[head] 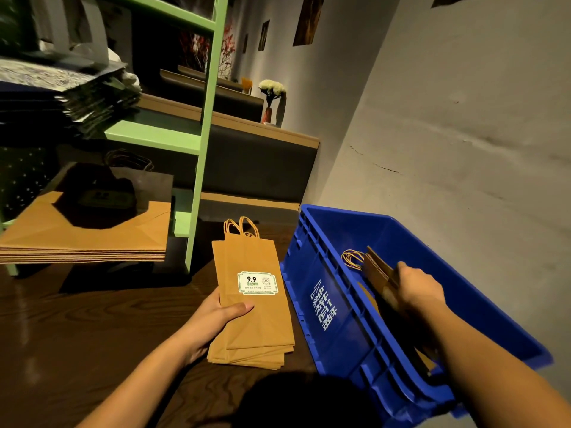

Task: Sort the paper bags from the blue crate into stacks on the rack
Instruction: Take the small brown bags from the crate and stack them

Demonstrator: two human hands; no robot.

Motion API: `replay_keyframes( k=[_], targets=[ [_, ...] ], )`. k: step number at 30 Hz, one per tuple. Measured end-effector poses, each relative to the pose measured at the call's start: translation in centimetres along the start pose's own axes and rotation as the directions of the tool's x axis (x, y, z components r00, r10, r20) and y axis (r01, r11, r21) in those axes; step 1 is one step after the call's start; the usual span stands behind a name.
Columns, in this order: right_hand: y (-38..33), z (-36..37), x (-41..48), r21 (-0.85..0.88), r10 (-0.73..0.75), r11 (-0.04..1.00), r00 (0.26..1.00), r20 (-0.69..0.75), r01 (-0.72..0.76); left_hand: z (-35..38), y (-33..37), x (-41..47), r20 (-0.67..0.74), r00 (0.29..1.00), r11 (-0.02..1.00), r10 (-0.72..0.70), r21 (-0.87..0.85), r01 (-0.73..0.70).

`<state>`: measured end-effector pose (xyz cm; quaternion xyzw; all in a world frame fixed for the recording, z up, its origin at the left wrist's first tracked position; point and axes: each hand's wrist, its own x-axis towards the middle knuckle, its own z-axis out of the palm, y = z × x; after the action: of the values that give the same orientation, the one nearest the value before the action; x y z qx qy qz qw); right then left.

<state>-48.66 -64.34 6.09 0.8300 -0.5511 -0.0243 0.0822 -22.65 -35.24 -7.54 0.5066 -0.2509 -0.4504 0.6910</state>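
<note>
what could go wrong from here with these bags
The left hand pinches the labelled bag stack at one edge only; its bags are fanned and could slide apart. The right hand grips brown bags in the blue crate; their twine handles might snag. The flat stack seems to overhang the green rack.

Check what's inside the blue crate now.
Brown paper bags leaning on edge, twine handles at the far end; the right hand grips them. The near wall of the blue crate and the hand hide the bag count and most of the floor.
</note>
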Motion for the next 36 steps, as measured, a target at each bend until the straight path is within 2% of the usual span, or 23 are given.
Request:
replay_keyframes(
  k=[5, 15, 17, 19, 21, 23, 25, 28, 33, 36],
  targets=[
    [0.3, 0.0, 0.5, 0.322, 0.093, 0.942, 0.995, 0.034, -0.099, 0.0, 0.1, -0.1, -0.009, 1.0, 1.0, -0.001, 0.004, 0.001],
    [0.6, 0.5, 1.0, 0.446, 0.153, 0.887, 0.987, -0.038, -0.121, -0.2, -0.1, 0.1, -0.014, 1.0, 1.0, -0.008, 0.018, 0.008],
    [0.6, 0.5, 0.7, 0.376, 0.116, 0.924, 0.988, -0.098, -0.072, -0.2, -0.1, 0.1, -0.02, 1.0, 1.0, -0.006, 0.021, 0.006],
    [0.5, 0.4, 0.3, 0.181, 0.04, 0.983, 0.987, -0.154, -0.011, 0.0, -0.2, 0.2, -0.027, 1.0, 1.0, -0.005, 0.011, 0.005],
    [-0.1, 0.3, 0.0, 0.032, 0.015, 0.999, 0.992, -0.129, -0.011, 0.1, -0.2, 0.2, -0.029, 1.0, 1.0, -0.007, 0.005, 0.007],
    [-0.8, 0.6, 0.1, -0.028, 0.034, 0.999, 0.999, 0.033, -0.033, 0.1, -0.1, 0.1, -0.028, 1.0, 1.0, -0.01, 0.005, 0.01],
    [-1.2, 1.5, 0.5, -0.056, 0.05, 0.998, 0.973, 0.223, -0.039, 0.1, 0.0, 0.2, -0.031, 0.999, 1.0, -0.012, 0.008, 0.012],
    [-1.1, 2.6, 1.1, -0.111, 0.045, 0.994, 0.93, 0.366, -0.004, 0.1, 0.0, 0.2, -0.032, 0.999, 1.0, -0.017, 0.003, 0.017],
    [-0.8, 2.6, 0.9, -0.149, 0.036, 0.989, 0.935, 0.352, 0.017, 0.1, 0.1, 0.2, -0.027, 0.999, 1.0, -0.02, 0.007, 0.021],
    [-1.4, 2.1, 0.6, -0.184, 0.036, 0.983, 0.956, 0.291, 0.019, -0.1, 0.0, 0.3, -0.026, 0.999, 1.0, -0.022, 0.004, 0.022]
  ],
)
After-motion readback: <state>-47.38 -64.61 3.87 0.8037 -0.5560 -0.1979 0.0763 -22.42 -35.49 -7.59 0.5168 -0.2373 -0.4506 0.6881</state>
